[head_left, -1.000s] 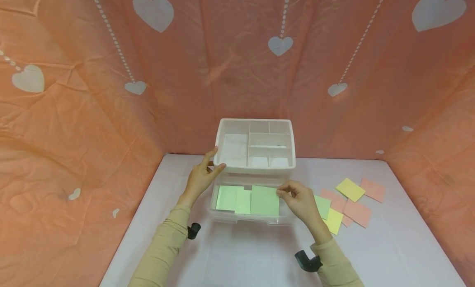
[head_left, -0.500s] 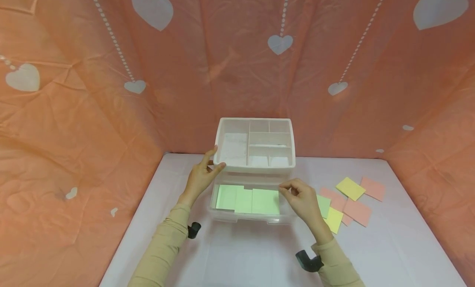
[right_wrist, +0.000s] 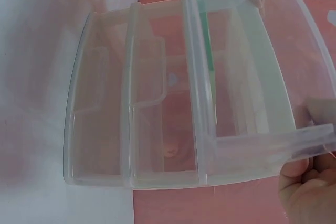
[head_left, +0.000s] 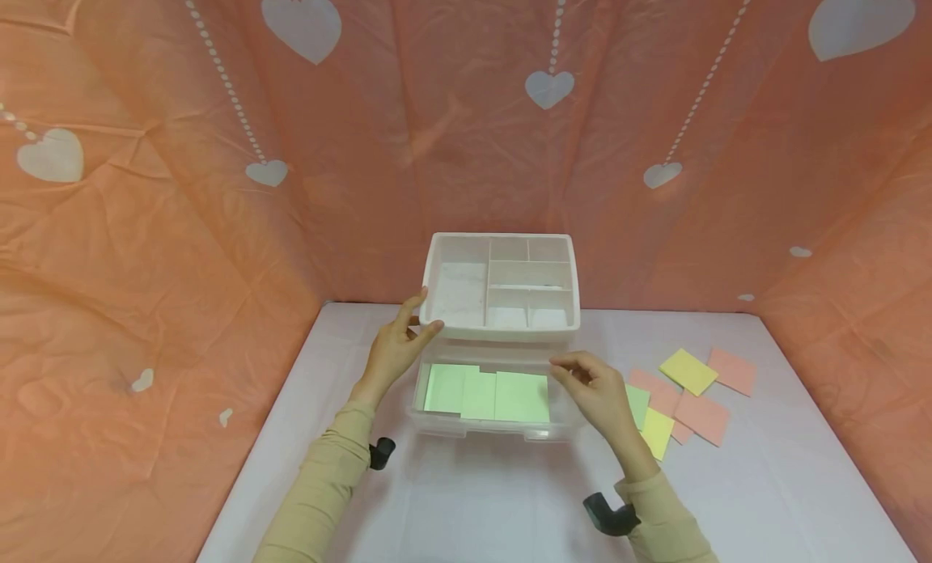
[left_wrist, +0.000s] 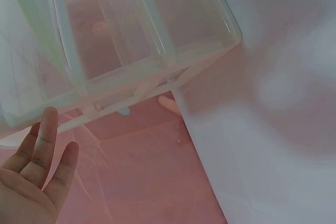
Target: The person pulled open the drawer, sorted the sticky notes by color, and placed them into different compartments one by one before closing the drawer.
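A small plastic drawer box stands at the table's back, a white compartment tray (head_left: 466, 292) on its top. Its clear upper drawer (head_left: 437, 422) is pulled out toward me and holds overlapping light green paper squares (head_left: 522, 397). With thumb and fingers spread, my left hand (head_left: 393, 349) grips the tray's near left corner. In the left wrist view the fingers (left_wrist: 47, 140) reach up to the box's edge. My right hand (head_left: 593, 389) hovers over the drawer's right end, fingers loosely curled and no paper between them. The right wrist view shows its knuckles (right_wrist: 310, 182) close to the clear drawer wall.
On the table right of the box lie loose pink squares (head_left: 702, 418), yellow squares (head_left: 688, 372) and a green square (head_left: 638, 403), some overlapping. Further clear drawers (right_wrist: 100, 98) sit shut below the open one. An orange heart-patterned cloth (head_left: 495, 167) rises behind the table.
My right hand has let go of a green paper square, which dropped flat into the drawer's right part. The hand then shifted slightly right. My left hand stays on the tray corner.
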The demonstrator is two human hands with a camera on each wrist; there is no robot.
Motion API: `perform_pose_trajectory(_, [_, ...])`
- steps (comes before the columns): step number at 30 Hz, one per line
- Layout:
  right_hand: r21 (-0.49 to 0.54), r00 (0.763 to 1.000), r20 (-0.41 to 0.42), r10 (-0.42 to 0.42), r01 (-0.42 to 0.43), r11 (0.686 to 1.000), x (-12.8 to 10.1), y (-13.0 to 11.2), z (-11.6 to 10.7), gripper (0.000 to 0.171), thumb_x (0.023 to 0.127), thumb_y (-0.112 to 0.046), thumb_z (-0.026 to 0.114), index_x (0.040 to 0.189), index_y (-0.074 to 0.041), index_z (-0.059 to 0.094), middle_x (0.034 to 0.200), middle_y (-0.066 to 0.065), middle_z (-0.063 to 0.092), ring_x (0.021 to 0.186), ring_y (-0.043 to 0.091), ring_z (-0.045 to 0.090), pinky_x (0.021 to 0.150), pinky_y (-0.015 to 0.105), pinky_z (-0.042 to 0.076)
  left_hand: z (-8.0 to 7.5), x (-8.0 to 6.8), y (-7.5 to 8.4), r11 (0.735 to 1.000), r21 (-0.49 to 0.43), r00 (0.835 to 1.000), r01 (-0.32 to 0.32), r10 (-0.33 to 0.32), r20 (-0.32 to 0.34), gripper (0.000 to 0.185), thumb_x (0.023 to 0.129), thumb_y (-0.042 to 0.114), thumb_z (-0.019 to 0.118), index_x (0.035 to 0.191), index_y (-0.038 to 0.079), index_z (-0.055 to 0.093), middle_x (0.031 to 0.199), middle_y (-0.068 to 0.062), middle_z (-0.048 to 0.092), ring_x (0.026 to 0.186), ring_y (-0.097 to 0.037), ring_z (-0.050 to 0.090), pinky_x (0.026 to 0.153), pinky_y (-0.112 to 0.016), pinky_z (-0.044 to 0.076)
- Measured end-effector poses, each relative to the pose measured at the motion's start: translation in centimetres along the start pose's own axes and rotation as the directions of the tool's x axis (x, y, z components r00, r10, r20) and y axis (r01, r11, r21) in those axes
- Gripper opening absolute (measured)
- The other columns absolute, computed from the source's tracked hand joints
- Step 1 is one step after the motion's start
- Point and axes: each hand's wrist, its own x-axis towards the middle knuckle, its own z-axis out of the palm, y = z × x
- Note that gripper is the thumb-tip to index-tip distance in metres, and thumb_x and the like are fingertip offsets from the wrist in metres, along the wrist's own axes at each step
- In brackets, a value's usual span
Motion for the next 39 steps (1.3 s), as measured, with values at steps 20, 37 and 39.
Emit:
perform_pose_trajectory(20, [0.237, 0.960, 0.044, 0.277, -0.279, 0.931, 0.1, 3.8, -3.9, 0.026, 0.089, -0.023, 0.065, 0.111, -0.011, 0.062, 0.086, -0.021, 0.059, 0.082, -0.003, 0.057, 0.076, 0.013, 0.046, 0.0, 0.0, -0.1, 1.000, -0.012, 0.999, -0.027, 0.027, -0.020, 0.062, 0.088, 0.049, 0.059, 0.142, 0.041, 0.030, 0.117, -0.020, 0.063, 0.084, -0.023, 0.065, 0.073, -0.041, 0.052])
perform_pose_trajectory(37, [-0.007, 0.814, 0.070, 0.576, -0.577, 0.817, -1.0, 11.7, -5.8, 0.057, 0.093, -0.027, 0.056, 0.140, -0.001, 0.035, 0.136, 0.020, 0.043, 0.107, 0.014, 0.052, 0.076, 0.008, 0.039, 0.1, 0.0, -0.2, 1.000, -0.008, 1.000, -0.021, 0.021, -0.008, 0.061, 0.089, 0.049, 0.056, 0.142, 0.042, 0.028, 0.118, -0.019, 0.062, 0.085, -0.024, 0.065, 0.073, -0.040, 0.052])
perform_pose_trajectory(39, [0.001, 0.797, 0.092, 0.597, -0.599, 0.800, -1.4, 12.3, -5.8, 0.060, 0.093, -0.026, 0.055, 0.141, 0.001, 0.031, 0.138, 0.023, 0.039, 0.118, 0.027, 0.048, 0.082, 0.015, 0.042, 0.1, 0.0, -0.2, 1.000, -0.009, 1.000, -0.022, 0.021, -0.006, 0.062, 0.089, 0.050, 0.056, 0.143, 0.042, 0.027, 0.118, -0.020, 0.061, 0.085, -0.024, 0.065, 0.074, -0.041, 0.052])
